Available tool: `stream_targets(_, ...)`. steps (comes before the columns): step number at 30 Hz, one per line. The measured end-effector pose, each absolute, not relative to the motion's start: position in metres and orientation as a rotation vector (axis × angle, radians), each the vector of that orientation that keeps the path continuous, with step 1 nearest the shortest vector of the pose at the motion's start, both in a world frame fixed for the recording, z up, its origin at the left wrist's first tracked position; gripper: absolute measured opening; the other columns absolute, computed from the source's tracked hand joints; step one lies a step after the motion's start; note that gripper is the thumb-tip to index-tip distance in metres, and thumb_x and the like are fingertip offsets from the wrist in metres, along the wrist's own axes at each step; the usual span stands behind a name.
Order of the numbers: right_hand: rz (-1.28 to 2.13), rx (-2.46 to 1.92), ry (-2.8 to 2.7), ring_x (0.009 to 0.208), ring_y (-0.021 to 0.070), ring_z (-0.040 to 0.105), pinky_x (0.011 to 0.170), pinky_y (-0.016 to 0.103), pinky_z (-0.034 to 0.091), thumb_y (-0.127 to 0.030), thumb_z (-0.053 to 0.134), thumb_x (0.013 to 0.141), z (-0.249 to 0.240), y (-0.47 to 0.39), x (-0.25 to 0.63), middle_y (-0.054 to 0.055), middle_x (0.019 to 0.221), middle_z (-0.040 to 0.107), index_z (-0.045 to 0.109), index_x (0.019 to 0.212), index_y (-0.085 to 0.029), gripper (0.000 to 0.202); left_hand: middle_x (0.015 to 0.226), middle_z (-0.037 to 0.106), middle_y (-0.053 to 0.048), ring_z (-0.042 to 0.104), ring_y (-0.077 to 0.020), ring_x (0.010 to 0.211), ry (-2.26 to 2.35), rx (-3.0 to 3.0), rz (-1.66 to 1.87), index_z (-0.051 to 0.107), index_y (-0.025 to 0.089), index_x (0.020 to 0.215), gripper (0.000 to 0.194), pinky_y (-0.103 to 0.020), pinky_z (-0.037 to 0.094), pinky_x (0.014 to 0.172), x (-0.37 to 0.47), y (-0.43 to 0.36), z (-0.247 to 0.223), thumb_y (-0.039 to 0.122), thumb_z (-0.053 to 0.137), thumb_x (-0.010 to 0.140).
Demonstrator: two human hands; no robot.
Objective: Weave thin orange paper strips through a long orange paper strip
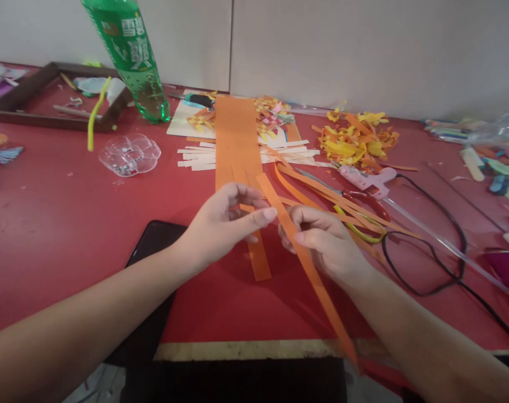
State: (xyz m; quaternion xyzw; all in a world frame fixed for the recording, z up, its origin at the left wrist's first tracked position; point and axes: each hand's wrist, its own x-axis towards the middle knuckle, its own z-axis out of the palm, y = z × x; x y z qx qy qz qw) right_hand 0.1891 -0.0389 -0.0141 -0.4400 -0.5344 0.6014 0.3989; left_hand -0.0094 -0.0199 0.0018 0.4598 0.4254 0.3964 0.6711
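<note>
**Long orange paper strip (317, 280) pinched in the right hand (327, 243)**

Head view: the right thumb and fingers grip the strip above the red table (212, 319), its lower end hanging past the edge. The left hand (220, 221) is loosely curled, thumb apart from fingers; whether its thumb tip touches the strip is hard to tell. Beyond lies a wide orange paper sheet (237, 134), with a pink glue gun (369, 180) to the right.
</note>
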Motion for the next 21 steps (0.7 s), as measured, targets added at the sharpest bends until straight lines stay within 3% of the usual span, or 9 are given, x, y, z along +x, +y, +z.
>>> stream_targets(3, 1.592, -1.072, -1.431, 0.058, 0.0132, 0.044, 0.056, 0.029, 0.031, -0.018, 0.056, 0.072, -0.0098, -0.0405, 0.1894, -0.002, 0.064, 0.050, 0.046, 0.062, -0.021, 0.014, 0.097, 0.067, -0.002, 0.065, -0.0126, 0.083, 0.915, 0.887, 1.039, 0.062, 0.021, 0.101, 0.037, -0.022, 0.057, 0.066, -0.0115, -0.0158, 0.0008, 0.033, 0.083, 0.073)
stream_targets(7, 1.669, -1.050, -1.463, 0.058, 0.0118, 0.046, 0.056, 0.028, 0.032, -0.019, 0.060, 0.075, -0.0053, -0.0415, 0.1857, -0.003, 0.062, 0.053, 0.050, 0.062, -0.020, 0.017, 0.078, 0.067, 0.004, 0.065, -0.0092, 0.070, 0.871, 0.809, 1.063, 0.067, 0.021, 0.092, 0.028, -0.021, 0.056, 0.066, -0.0137, -0.0145, -0.0020, 0.027, 0.085, 0.072)
stream_targets(11, 1.939, -1.055, -1.192, 0.061, 0.0126, 0.059, 0.054, 0.025, 0.041, -0.038, 0.064, 0.086, -0.0063, -0.0406, 0.1817, 0.002, 0.071, 0.067, 0.062, 0.075, -0.018, 0.023, 0.072, 0.071, 0.004, 0.066, -0.0087, 0.065, 0.769, 0.859, 0.980, 0.071, 0.021, 0.091, 0.023, -0.021, 0.055, 0.067, -0.0146, -0.0172, -0.0021, 0.022, 0.084, 0.072)
stream_targets(14, 2.076, -1.022, -1.057, 0.057, 0.0123, 0.062, 0.051, 0.023, 0.044, -0.047, 0.065, 0.087, -0.0083, -0.0393, 0.1813, 0.003, 0.067, 0.069, 0.065, 0.077, -0.017, 0.032, 0.074, 0.074, 0.002, 0.069, -0.0109, 0.069, 0.707, 0.917, 0.920, 0.072, 0.022, 0.094, 0.021, -0.024, 0.057, 0.072, -0.0147, -0.0188, -0.0006, 0.021, 0.083, 0.075)
stream_targets(21, 2.127, -0.962, -0.966, 0.047, 0.0062, 0.052, 0.047, 0.018, 0.042, -0.035, 0.084, 0.073, -0.0120, -0.0364, 0.1861, -0.004, 0.057, 0.061, 0.064, 0.073, -0.016, 0.028, 0.083, 0.077, 0.001, 0.073, -0.0131, 0.080, 0.696, 0.938, 0.891, 0.073, 0.024, 0.092, 0.018, -0.025, 0.058, 0.079, -0.0145, -0.0184, 0.0014, 0.020, 0.081, 0.076)
